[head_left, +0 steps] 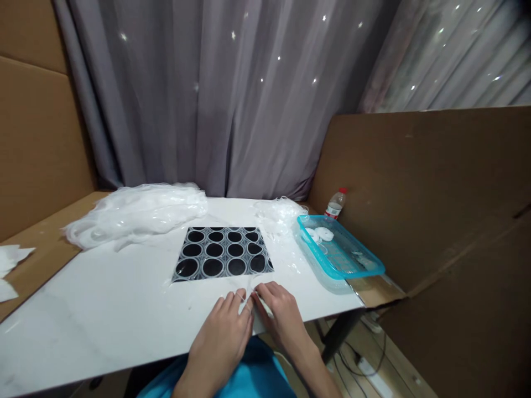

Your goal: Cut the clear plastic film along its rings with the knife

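Observation:
My left hand (pixel 222 334) and my right hand (pixel 284 318) come together near the table's front edge, fingertips almost touching. A thin whitish strand (pixel 241 297) runs across the left fingers and between the two hands. Both hands are closed in a pinch on it; its ends are hard to make out. Just beyond lies a flat black sheet (pixel 224 258) with rows of circles in grey patterned borders. Farther back, right of the sheet, is a loose heap of thin whitish strands (pixel 284 213).
A big heap of translucent white material (pixel 141 213) covers the back left. At right, a blue plastic basket (pixel 319 260) holds white round pieces (pixel 324 234). Behind it stands a red-capped bottle (pixel 335 204). Cardboard panels (pixel 435 193) flank the white table (pixel 103 309); white scraps (pixel 12 258) lie far left.

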Demonstrator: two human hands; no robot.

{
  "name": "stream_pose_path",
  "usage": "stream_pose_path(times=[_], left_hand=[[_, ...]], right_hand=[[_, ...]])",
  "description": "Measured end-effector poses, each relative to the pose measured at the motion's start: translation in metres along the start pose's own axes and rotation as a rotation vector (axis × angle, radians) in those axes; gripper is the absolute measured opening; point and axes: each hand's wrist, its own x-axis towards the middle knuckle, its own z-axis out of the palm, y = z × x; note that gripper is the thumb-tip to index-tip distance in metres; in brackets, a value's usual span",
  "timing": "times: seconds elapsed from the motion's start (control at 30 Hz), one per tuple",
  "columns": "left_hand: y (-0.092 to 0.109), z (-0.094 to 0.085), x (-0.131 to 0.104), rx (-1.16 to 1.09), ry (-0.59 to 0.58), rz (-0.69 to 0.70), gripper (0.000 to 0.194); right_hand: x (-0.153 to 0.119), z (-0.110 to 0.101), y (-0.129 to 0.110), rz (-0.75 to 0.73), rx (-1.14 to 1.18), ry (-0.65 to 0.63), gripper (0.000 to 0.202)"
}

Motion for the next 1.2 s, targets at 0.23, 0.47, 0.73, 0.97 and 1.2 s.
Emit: stream_pose_path(times=[0.23,0.47,0.73,0.97,1.2], left_hand=[[0.002,0.005,-0.002,0.007,0.037,-0.031,0.043],[0.004,0.006,-0.002,-0.050,0.009,-0.047,0.048],[0.007,0.011,-0.001,-0.044,0.036,-0.050,0.049],[0.010,0.009,-0.001,-0.038,-0.003,-0.044,0.061],[0.009,0.008,-0.002,-0.081,-0.005,-0.052,0.059]], right_hand=[[-0.005,0.004,0.002,-0.040,-0.029,0.011,0.019],[-0.004,0.013,0.002,0.026,0.078,0.091,0.019],[-0.001,0.017,0.008,0.070,0.179,0.088,0.017],[0.002,0.004,0.042,0.162,0.320,0.210,0.025],[0.008,-0.011,0.080,0.317,0.237,0.579,0.031]])
